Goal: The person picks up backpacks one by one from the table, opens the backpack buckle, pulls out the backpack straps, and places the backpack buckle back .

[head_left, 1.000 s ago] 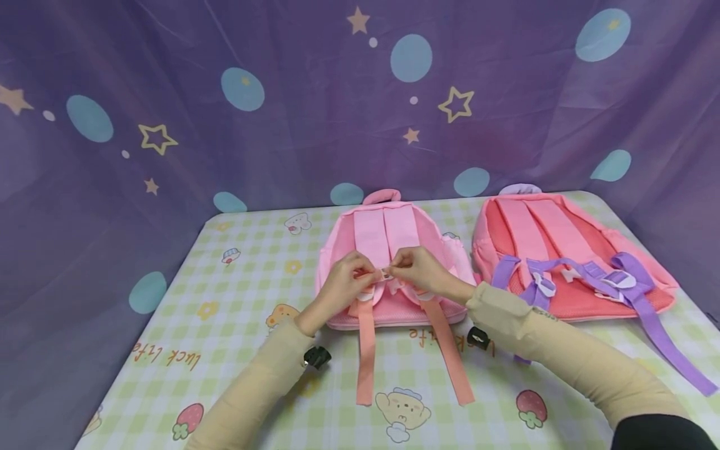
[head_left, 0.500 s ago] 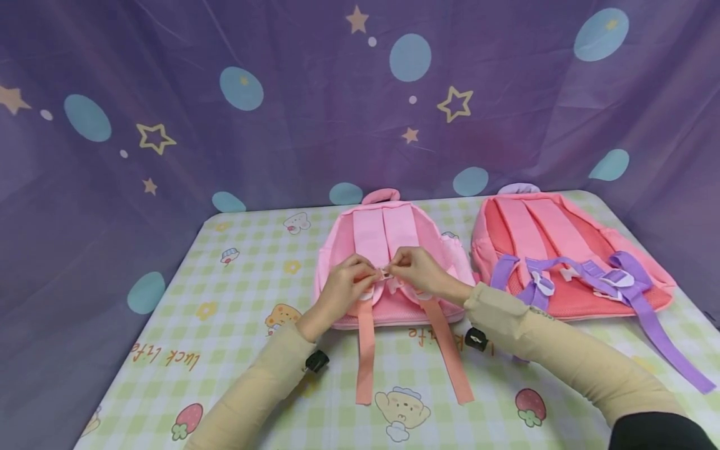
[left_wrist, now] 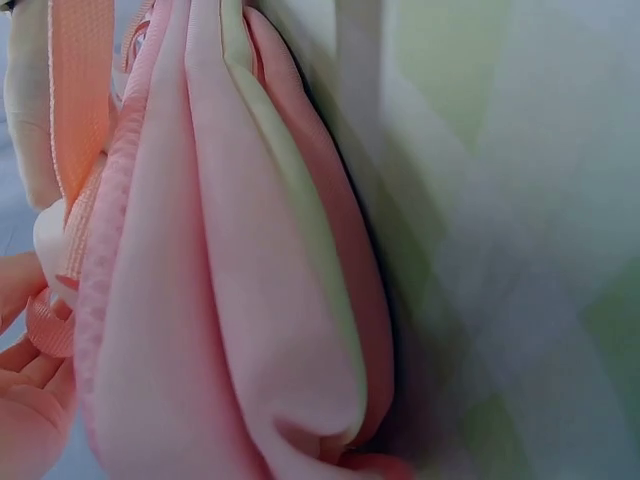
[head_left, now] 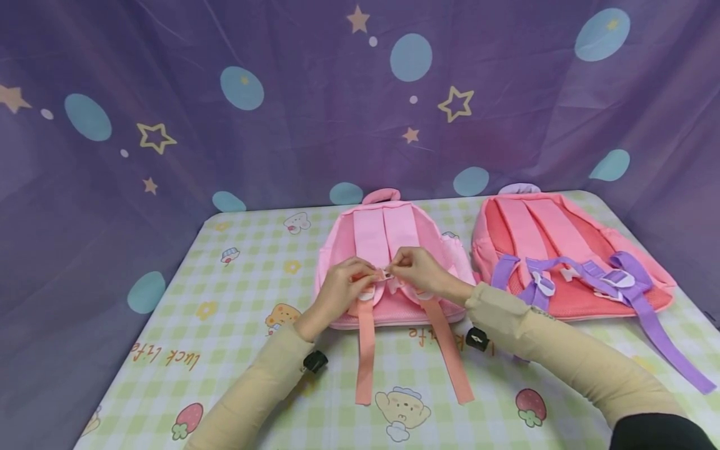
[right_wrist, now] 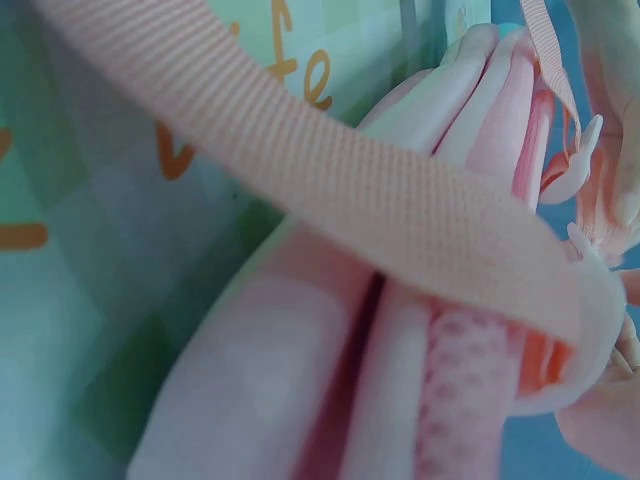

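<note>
A light pink backpack (head_left: 394,312) lies with its shoulder straps facing up in the head view. Above its lower middle, my left hand (head_left: 340,286) and right hand (head_left: 419,270) almost meet, pinching a small pale buckle (head_left: 386,274) from either side. Fingers hide most of that buckle. Two coral webbing straps (head_left: 365,359) hang from white strap adjusters toward the front of the table. In the left wrist view, fingers (left_wrist: 35,415) show at the left edge beside a coral webbing loop (left_wrist: 52,325). The right wrist view has a white adjuster (right_wrist: 590,340) on a coral strap.
To the right lies a second, coral-pink backpack (head_left: 562,231) with purple straps (head_left: 666,340) and white buckles. Both bags rest on a green checked tablecloth (head_left: 236,281). A purple curtain (head_left: 315,125) hangs behind the table.
Hardly anything differs. Both hands keep their pinch at the same spot over the backpack, with only slight finger movement on the left. Both bags stay put.
</note>
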The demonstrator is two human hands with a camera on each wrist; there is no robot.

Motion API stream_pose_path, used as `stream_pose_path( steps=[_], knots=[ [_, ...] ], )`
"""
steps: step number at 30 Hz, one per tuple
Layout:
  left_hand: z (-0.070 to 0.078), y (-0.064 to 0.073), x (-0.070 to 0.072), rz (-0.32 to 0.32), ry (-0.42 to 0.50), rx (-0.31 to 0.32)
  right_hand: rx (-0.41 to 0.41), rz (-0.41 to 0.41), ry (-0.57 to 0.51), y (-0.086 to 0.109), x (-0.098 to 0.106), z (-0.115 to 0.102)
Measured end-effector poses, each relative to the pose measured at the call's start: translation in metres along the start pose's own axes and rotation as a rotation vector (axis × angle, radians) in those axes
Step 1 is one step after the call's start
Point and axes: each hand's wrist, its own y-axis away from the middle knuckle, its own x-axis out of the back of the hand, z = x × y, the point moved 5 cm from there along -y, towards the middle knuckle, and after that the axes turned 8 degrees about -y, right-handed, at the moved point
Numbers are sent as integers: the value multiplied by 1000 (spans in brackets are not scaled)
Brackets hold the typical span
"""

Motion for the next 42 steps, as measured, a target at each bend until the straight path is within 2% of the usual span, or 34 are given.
stream_pose_path(
  steps=[6,13,18,30,36,42],
  knots=[
    [3,2,1,-38,10,4,-35,3,10,3,4,2],
    [8,5,3,-63,19,-40,-93,-29,-10,3,8,8],
    [12,7,4,-73,16,-65,-118,-22,-14,4,10,8],
    [19,16,7,-81,65,-96,-106,-29,2,4,11,10],
    [22,22,7,-91,30,-114,-119,-44,-1,4,11,12],
    [23,28,6,-120,36,-96,-121,-57,-9,5,11,11]
  ],
)
